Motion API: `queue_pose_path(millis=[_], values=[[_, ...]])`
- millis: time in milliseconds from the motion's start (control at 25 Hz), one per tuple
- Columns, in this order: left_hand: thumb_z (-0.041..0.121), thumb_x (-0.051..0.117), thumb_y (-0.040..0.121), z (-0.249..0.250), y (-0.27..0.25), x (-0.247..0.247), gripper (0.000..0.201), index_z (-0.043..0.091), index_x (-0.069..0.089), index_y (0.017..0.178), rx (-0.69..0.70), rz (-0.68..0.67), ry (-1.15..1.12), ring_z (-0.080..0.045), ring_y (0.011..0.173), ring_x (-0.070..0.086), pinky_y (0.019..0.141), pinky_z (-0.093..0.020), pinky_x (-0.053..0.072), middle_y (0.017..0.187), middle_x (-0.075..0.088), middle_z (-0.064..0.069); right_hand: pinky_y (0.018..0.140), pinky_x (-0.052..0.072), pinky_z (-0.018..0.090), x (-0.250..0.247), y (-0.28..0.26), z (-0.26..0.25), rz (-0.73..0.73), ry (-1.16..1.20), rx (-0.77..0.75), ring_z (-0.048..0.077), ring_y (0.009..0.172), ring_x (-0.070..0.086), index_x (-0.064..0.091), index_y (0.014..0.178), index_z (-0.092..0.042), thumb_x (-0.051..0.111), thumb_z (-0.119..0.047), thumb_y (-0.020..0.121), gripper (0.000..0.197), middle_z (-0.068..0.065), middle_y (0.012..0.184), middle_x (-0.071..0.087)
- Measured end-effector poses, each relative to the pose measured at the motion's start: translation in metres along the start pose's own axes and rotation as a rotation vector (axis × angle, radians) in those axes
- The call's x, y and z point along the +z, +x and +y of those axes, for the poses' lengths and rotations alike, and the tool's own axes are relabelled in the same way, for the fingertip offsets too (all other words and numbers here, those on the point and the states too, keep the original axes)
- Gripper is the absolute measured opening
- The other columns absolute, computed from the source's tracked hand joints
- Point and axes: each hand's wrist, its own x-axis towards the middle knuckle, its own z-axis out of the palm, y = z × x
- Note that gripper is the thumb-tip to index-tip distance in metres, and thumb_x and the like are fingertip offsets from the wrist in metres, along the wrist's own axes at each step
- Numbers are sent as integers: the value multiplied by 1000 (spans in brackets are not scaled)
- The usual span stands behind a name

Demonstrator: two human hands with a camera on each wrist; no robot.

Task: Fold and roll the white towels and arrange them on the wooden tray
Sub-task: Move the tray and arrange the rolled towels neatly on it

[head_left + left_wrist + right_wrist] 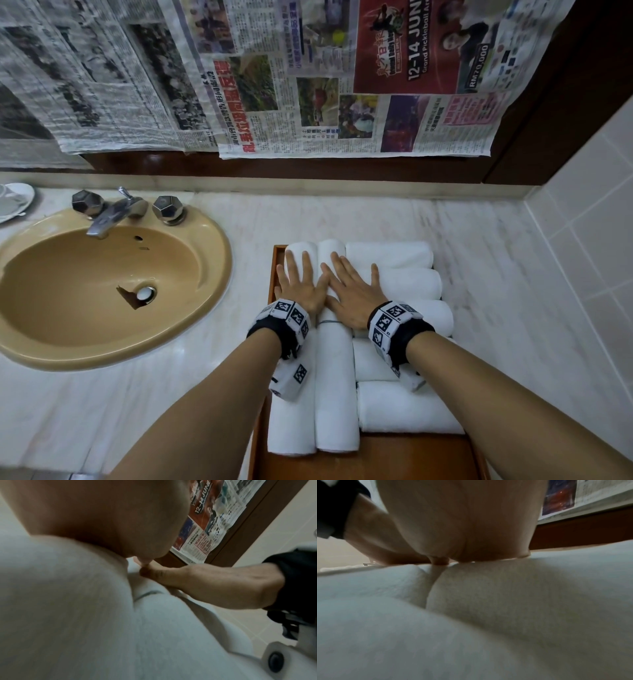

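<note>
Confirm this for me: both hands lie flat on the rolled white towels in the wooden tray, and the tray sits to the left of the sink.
Wrong side. The head view shows the wooden tray to the right of the sink. The rest holds: left hand and right hand lie flat on the rolled white towels.

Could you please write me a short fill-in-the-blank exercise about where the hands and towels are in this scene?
1. Both hands lie flat on the rolled white ____ .
2. The rolls sit on a wooden tray on the counter, to the right of the tan ____ .
3. The left hand and right hand have their fingers ____ , not curled.
4. Two long rolls run away from the person; the shorter rolls lie ____ to them.

Missing words: towels; sink; straight; crosswise
</note>
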Motion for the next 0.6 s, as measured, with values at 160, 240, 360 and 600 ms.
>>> queue_pose_path(millis=[160,240,360,600], values=[[45,25,103,-7,6,-11,62,29,-7,154,47,-9,-66,-31,149,-1,119,-43,9,160,-22,-4,114,-6,62,-20,0,0,-67,37,8,12,147,-15,-5,154,-28,27,-49,101,66,-6,159,-24],[36,36,103,-11,10,-24,58,24,12,154,72,81,-172,-33,141,29,111,-39,28,161,10,-13,116,-1,58,-32,4,1,11,69,14,15,149,-6,5,155,-24,36,-40,100,64,-3,162,-12],[39,55,93,-8,14,-33,59,20,31,143,-108,230,-263,-36,108,58,89,-39,48,126,57,-14,115,-3,62,-31,10,5,48,39,24,13,148,-13,-1,154,-28,33,-45,100,67,-5,160,-19],[48,78,71,5,14,-50,68,9,53,121,-319,129,-213,-26,100,62,73,-30,48,117,61,-9,114,-5,63,-25,14,9,8,53,32,10,147,-17,-3,154,-32,33,-49,100,68,-9,159,-23]])
